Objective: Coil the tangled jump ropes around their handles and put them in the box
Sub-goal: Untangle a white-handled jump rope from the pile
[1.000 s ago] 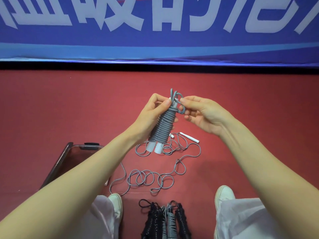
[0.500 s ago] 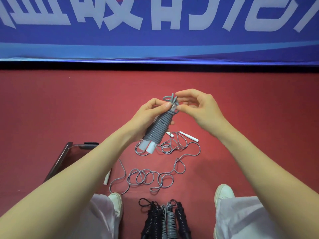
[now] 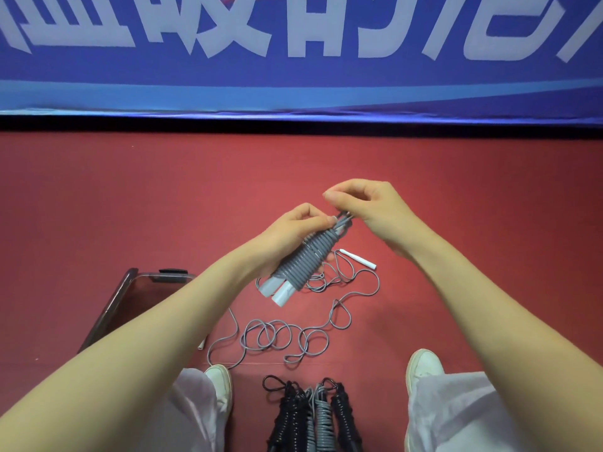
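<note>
A grey jump rope is coiled tightly around its two white handles, which poke out at the lower end. My left hand grips this bundle at its upper part. My right hand pinches the rope end at the top of the bundle. Below on the red floor lies another grey rope, loose and tangled, with one white handle to the right. The clear plastic box sits at the lower left, partly hidden by my left forearm.
Several coiled ropes, black and grey, lie between my feet at the bottom. My white shoes and light trousers frame them. A blue banner with white characters stands along the far edge of the red floor.
The bundle has tilted and lowered slightly. The loose loop at its top has been pulled in, and my right hand has risen over the bundle's end, pinching the rope there.
</note>
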The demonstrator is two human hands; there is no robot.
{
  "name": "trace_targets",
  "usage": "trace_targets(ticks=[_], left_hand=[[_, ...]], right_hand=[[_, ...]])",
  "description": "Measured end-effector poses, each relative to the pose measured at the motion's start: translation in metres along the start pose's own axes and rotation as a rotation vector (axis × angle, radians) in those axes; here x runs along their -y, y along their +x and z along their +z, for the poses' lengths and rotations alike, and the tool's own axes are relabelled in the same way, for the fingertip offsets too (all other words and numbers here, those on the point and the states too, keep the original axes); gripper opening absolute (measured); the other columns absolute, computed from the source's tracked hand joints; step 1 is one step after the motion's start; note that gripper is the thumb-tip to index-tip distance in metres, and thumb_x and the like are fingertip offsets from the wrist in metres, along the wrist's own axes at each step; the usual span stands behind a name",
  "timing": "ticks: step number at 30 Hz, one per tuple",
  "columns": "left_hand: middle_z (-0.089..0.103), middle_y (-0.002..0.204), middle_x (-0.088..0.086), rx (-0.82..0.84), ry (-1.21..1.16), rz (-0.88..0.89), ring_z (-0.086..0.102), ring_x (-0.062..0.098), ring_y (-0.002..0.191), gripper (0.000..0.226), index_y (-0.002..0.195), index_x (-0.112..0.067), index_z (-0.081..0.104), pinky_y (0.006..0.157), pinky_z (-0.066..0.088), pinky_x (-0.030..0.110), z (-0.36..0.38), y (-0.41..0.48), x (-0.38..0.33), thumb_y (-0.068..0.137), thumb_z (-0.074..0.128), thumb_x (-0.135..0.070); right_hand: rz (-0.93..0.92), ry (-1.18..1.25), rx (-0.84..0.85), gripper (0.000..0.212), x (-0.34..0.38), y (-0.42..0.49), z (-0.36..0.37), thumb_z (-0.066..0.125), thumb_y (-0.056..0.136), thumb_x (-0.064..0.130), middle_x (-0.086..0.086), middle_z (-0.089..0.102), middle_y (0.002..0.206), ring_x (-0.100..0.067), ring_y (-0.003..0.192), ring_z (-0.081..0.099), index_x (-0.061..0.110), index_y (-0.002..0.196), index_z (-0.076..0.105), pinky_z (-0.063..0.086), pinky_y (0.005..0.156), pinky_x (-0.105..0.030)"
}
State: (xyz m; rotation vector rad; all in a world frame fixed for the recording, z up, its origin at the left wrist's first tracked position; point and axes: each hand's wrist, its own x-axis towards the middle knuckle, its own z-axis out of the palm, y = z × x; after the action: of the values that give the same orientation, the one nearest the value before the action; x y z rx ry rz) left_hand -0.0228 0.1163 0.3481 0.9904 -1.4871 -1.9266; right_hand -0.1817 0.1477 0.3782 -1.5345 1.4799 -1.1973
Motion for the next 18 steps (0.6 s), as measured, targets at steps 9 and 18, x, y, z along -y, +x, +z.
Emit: trace_targets(ticks=[9,18], left_hand=[[0.059,0.071,0.009,-0.138,0.057,-0.017,0.065,0.019,0.055,0.015,0.100,-0.011,0.057,0.052,0.053,0.029,0.007,0.004,0.010,0.097,0.055,-0.025],[0.061,0.090,0.008,-0.131,0.017,0.090,0.063,0.023,0.056,0.021,0.110,-0.020,0.054,0.059,0.051,0.035,0.010,0.008,0.009,0.092,0.064,-0.025]], right_hand=[[-0.195,-0.532,0.107,0.021,-0.007,-0.002,-0.003,0.067,0.089,0.027,-0.002,0.071,0.098,-0.015,0.090,0.063,0.015,0.105,0.073,0.047,0.084,-0.027],[0.002,-0.043,-0.216,0.014,-0.014,0.004,-0.013,0.064,0.090,0.017,0.002,0.068,0.076,-0.013,0.076,0.062,0.022,0.079,0.070,0.051,0.077,-0.032]])
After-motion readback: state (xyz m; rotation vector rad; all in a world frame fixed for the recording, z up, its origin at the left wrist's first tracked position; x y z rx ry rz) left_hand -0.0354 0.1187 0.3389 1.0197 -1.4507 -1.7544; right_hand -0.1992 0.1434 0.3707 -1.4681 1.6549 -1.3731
